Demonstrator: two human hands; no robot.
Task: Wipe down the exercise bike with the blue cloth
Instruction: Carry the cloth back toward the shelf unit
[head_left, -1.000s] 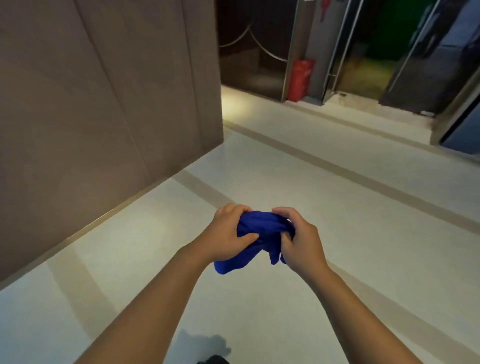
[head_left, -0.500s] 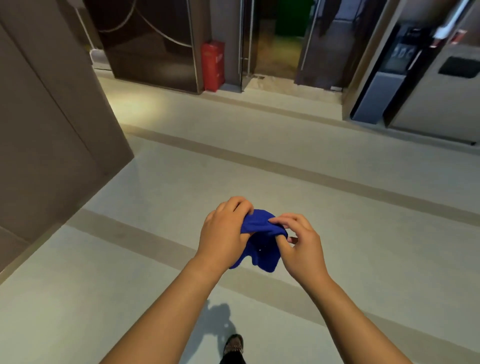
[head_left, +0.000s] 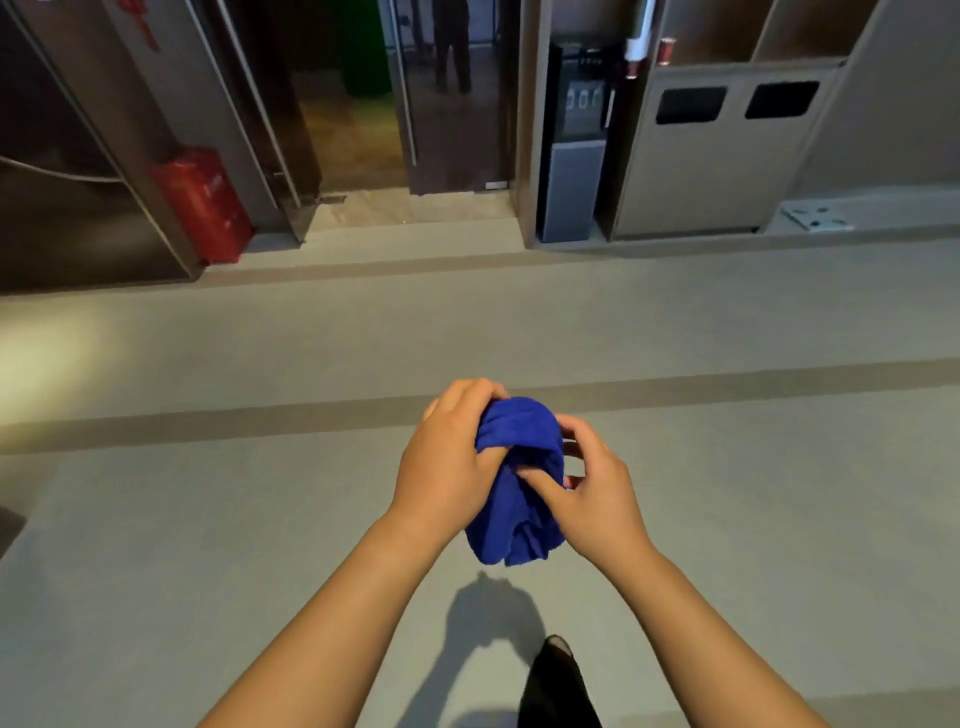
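2 bare hands hold 1 bunched deep-blue terry cloth (head_left: 519, 478) at about waist height in front of the body, over open floor. Left hand (head_left: 447, 467) is closed round the upper left of the wad, fingers curled over its top. Right hand (head_left: 592, 493) pinches the right side, thumb pressed into a fold, other fingers partly spread behind the fabric. Loose tail of cloth hangs below both hands. Likely reason for the grip: gathering or refolding the cloth into a pad while walking, so a usable face is ready for wiping.

No exercise bike in view, so wiping looks not yet started; the bike has to be reached first.

Surface: smooth pale grey-green floor (head_left: 208, 519) with darker tan bands running across it; the arms' shadow falls on it below the cloth, beside 1 dark shoe (head_left: 558, 675) at the bottom edge. Room: lobby-like hall. Ahead, dark glass doors (head_left: 452, 104) with metal frames, 1 red box-shaped cabinet (head_left: 202, 202) at left against the frame, 1 dark water dispenser (head_left: 576, 140) in a recess, 1 beige bin unit with 2 dark slots (head_left: 727, 156) at right.
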